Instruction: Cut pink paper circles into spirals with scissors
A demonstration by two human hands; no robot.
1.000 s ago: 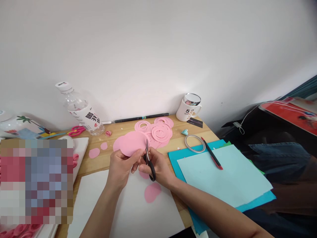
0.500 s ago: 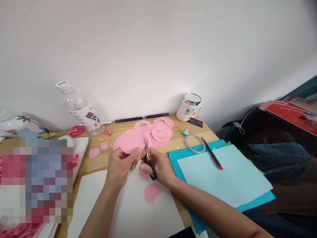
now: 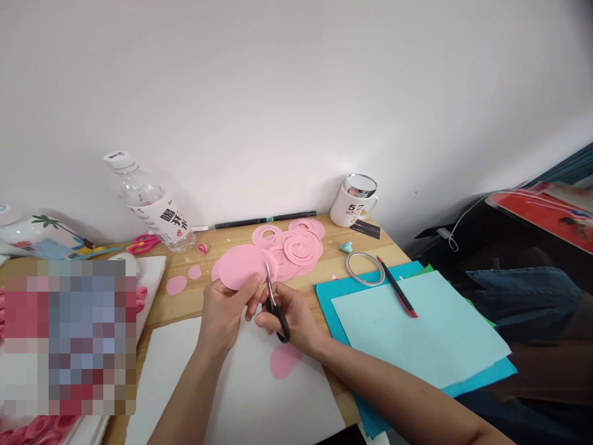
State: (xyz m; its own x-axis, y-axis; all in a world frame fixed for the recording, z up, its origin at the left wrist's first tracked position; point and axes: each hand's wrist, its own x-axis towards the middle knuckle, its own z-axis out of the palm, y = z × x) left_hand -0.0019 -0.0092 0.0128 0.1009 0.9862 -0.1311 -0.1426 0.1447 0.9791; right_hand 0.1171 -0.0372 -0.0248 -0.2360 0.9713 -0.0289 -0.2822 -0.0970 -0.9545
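Observation:
Between thumb and fingers, my left hand (image 3: 227, 309) pinches a round piece of pink paper (image 3: 238, 266) by its near edge. My right hand (image 3: 293, 318) grips black-handled scissors (image 3: 280, 321), fingers around the handles. The blades point away from me and lie at the right edge of the pink paper. Behind it, a pile of pink paper rings and spirals (image 3: 302, 247) rests on the wooden table. A loose pink scrap (image 3: 285, 360) lies below my right hand on a large white sheet (image 3: 259, 395).
A plastic bottle (image 3: 160, 213) and pink-handled scissors (image 3: 144, 243) stand at the back left. To the right are a white mug (image 3: 352, 207), a tape roll (image 3: 365, 254), a pen (image 3: 397, 287) and pale blue paper (image 3: 421, 327). A pixelated patch covers the left.
The pink paper has turned and looks smaller and rounder. The scissors have shifted slightly left and down with my right hand. A pink piece below the hands is now out of sight.

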